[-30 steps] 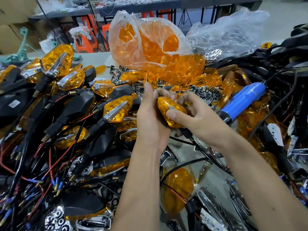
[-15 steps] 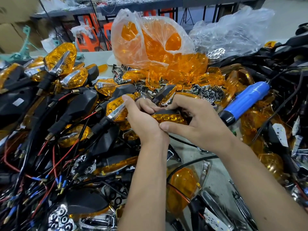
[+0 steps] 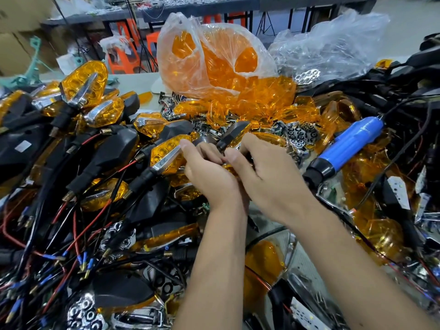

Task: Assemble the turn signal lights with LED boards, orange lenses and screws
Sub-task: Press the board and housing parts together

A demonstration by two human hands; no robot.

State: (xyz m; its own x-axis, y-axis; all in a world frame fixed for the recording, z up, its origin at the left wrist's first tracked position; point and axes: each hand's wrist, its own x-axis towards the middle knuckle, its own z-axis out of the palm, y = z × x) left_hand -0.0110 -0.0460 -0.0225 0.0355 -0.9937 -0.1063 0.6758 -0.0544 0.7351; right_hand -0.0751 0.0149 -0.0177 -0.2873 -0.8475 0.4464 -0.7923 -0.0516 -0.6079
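**Both hands closed on one signal at the middle of the pile**

A heap of finished signals (image 3: 100, 148), black bodies with orange lenses and trailing red and black wires, covered the left of the bench. A clear bag (image 3: 214, 58) of orange lenses stood behind the centre, with loose lenses (image 3: 269, 101) spilled in front of it, and a second, crumpled bag (image 3: 333, 51) lay to its right. A blue screwdriver (image 3: 347, 148) lay tilted just right of the hands. The left hand (image 3: 209, 175) and right hand (image 3: 269, 177) met at the centre, fingers curled round one signal (image 3: 234, 134); its dark body and chrome edge stuck up above the fingers. White LED boards (image 3: 398, 191) lay at the right.
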